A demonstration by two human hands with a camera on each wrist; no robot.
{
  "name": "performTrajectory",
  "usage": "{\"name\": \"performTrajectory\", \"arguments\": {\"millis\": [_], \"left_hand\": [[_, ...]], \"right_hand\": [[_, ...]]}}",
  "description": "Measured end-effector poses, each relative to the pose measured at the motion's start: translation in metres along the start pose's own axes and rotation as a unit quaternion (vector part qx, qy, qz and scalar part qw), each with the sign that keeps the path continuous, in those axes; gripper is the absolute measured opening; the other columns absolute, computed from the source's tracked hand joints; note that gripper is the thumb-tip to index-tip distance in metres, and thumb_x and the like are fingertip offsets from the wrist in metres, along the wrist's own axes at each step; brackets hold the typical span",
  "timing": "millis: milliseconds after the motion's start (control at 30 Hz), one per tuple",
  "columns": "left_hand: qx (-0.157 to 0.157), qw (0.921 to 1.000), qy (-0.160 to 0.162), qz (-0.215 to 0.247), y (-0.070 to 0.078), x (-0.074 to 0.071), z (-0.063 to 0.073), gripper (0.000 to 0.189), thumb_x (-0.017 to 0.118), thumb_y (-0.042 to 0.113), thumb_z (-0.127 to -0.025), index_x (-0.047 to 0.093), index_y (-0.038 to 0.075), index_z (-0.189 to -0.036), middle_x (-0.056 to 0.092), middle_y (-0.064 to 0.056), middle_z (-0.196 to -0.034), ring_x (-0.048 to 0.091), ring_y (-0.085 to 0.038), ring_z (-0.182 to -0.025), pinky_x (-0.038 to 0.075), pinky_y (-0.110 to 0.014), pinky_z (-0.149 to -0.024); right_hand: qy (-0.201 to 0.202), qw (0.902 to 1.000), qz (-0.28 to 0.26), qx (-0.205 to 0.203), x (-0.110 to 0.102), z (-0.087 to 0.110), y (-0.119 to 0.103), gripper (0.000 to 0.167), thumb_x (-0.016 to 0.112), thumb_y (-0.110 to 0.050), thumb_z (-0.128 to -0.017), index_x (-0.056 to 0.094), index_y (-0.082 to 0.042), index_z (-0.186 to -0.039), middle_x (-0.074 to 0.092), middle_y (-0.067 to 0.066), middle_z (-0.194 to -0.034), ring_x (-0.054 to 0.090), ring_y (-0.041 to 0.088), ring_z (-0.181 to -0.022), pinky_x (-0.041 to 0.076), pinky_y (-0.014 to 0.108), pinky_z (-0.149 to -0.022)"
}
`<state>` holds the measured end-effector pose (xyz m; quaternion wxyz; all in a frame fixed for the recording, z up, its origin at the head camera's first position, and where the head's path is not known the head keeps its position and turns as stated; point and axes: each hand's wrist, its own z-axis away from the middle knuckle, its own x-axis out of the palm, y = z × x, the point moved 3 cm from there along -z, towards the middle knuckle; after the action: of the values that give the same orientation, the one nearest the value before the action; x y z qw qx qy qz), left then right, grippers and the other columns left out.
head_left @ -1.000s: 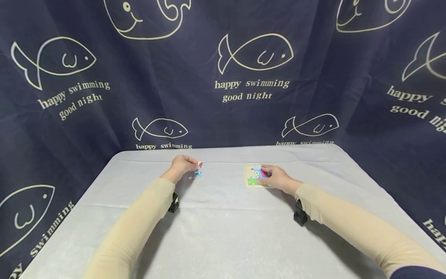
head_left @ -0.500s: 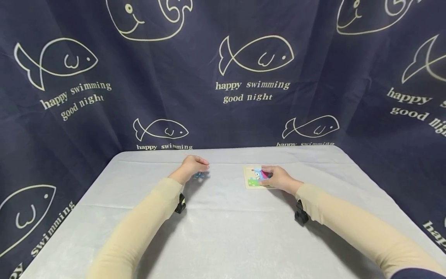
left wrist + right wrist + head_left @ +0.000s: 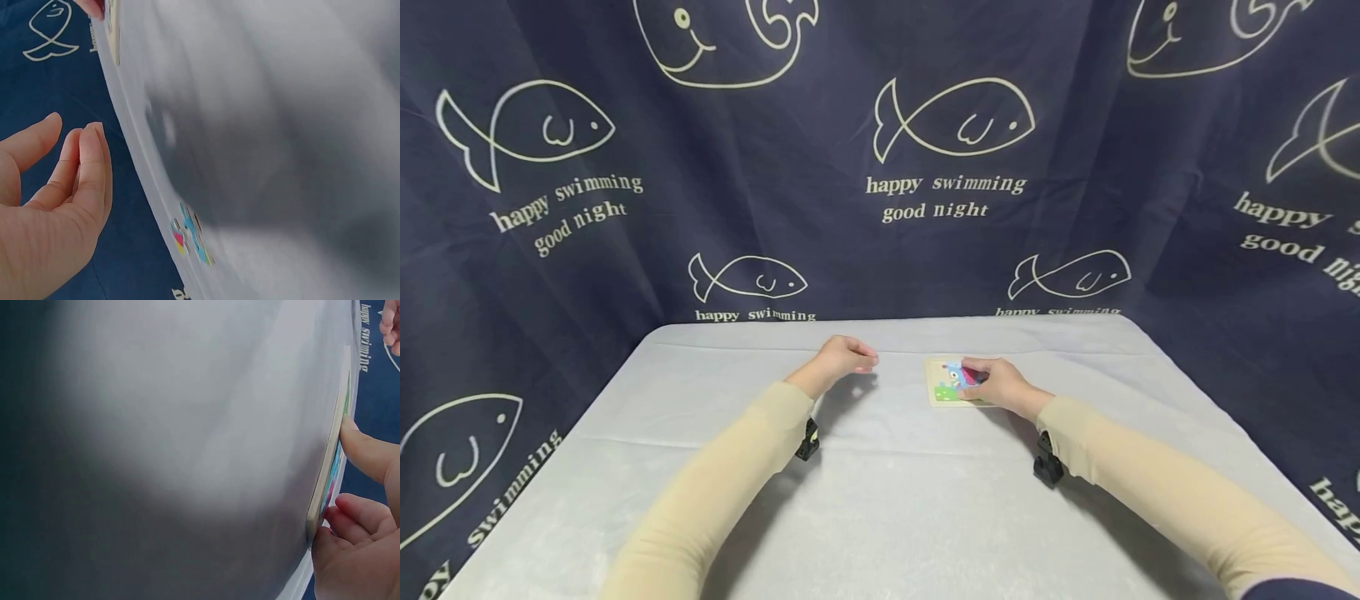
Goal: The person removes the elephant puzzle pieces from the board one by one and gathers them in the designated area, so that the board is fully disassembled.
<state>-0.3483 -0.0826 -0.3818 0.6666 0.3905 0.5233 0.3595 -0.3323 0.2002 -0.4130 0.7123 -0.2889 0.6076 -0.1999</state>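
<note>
On the counter [image 3: 917,517], I see the puzzle board [image 3: 936,371] right of my left hand [image 3: 846,358], whose empty grip stands apart, while my right hand [image 3: 1006,385] holds the board.

Curtained booth: fish-print fabric [image 3: 910,271] on 3 sides.

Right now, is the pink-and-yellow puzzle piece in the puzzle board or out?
Out: the left wrist view shows the puzzle piece on the tablecloth, apart from the puzzle board.
</note>
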Motion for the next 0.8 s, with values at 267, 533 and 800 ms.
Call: {"name": "performTrajectory", "arguments": {"millis": [267,533,800], "left_hand": [[-0.004,0.9997,-0.012,-0.020,-0.002,0.007,-0.003,0.018,0.072,0.006,-0.094,0.073,-0.002,-0.110,0.077,-0.013,-0.110,0.068,-0.009,-0.087,0.058,-0.030,-0.097],[0.007,0.9989,-0.025,-0.040,0.006,0.016,0.001,0.020,0.072,0.010,-0.095,0.075,-0.001,-0.111,0.078,-0.013,-0.110,0.070,-0.008,-0.085,0.058,-0.030,-0.095],[0.006,0.9983,-0.033,-0.047,0.009,0.033,0.000,0.019,0.074,0.009,-0.093,0.076,0.001,-0.111,0.079,-0.013,-0.113,0.074,-0.017,-0.097,0.057,-0.034,-0.102]], "right_hand": [[0.016,0.9995,0.021,-0.017,-0.001,0.002,-0.005,0.072,0.085,-0.017,-0.086,0.052,0.001,-0.147,0.049,0.025,-0.154,0.045,0.046,-0.143,0.036,0.056,-0.122],[0.012,0.9971,0.049,-0.057,-0.002,-0.001,-0.003,0.067,0.084,-0.018,-0.086,0.056,0.001,-0.144,0.046,0.028,-0.155,0.039,0.048,-0.147,0.031,0.057,-0.125],[-0.016,0.9979,0.031,-0.055,-0.001,-0.003,0.001,0.067,0.082,-0.020,-0.089,0.053,0.000,-0.147,0.041,0.027,-0.159,0.034,0.048,-0.150,0.028,0.057,-0.126]]}}
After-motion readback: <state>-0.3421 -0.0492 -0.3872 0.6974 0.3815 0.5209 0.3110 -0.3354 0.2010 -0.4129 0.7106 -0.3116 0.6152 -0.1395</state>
